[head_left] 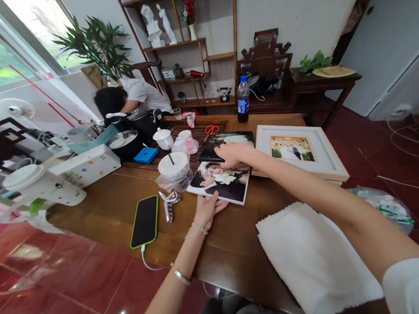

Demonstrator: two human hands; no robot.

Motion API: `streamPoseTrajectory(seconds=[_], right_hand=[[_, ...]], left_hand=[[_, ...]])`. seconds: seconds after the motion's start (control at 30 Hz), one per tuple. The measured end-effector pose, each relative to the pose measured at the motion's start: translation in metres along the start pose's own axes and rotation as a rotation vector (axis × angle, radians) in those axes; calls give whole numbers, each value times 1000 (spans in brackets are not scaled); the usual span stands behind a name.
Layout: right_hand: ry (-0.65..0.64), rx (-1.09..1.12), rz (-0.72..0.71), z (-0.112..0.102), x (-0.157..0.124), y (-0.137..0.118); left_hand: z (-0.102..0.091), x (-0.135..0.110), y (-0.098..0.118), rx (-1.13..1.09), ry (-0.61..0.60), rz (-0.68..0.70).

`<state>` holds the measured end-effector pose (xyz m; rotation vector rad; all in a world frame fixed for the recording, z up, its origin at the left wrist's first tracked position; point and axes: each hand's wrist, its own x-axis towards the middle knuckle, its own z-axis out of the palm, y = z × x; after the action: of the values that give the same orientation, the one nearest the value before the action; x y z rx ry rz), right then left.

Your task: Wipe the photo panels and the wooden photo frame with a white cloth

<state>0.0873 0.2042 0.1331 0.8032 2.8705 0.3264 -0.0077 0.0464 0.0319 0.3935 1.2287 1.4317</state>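
A photo panel (233, 195) of a couple, with a white edge, lies slightly tilted on the wooden table. My left hand (209, 208) is closed on its near edge, thumb on top and the other fingers partly hidden. A second, dark photo panel (208, 149) lies just behind, overlapping its far side. At that dark panel's near right part, my right hand (232, 154) is closed with its fingers bent over the edge. To the right is a white picture frame (328, 162) with a wedding photo, stacked on something similar. A folded white cloth (316, 261) lies nearer to me.
Left of the panels are a lidded cup (174, 167), a silver hair clip (168, 206) and a charging phone (144, 222). Behind stand red-handled scissors (212, 129) and a blue-capped bottle (243, 101). Another person (143, 93) bends low beyond the table's far left.
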Motion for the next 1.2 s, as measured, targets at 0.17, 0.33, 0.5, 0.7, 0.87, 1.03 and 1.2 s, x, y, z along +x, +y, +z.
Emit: streamPoseTrajectory(seconds=[0.17, 0.33, 0.5, 0.7, 0.87, 1.03, 1.2], right_hand=[[50, 46, 89, -3, 0, -2], [67, 59, 98, -2, 0, -1], [79, 68, 117, -3, 1, -4], [86, 64, 141, -3, 6, -5], [106, 59, 151, 0, 10, -5], [136, 45, 199, 7, 12, -11], [215, 21, 269, 8, 7, -12]], left_hand=[[20, 32, 7, -28, -21, -40], [40, 56, 10, -18, -6, -61], [54, 67, 7, -20, -6, -46], [59, 72, 3, -4, -8, -24], [63, 73, 4, 17, -31, -45], [63, 74, 4, 35, -47, -50], [62, 74, 4, 60, -51, -44]])
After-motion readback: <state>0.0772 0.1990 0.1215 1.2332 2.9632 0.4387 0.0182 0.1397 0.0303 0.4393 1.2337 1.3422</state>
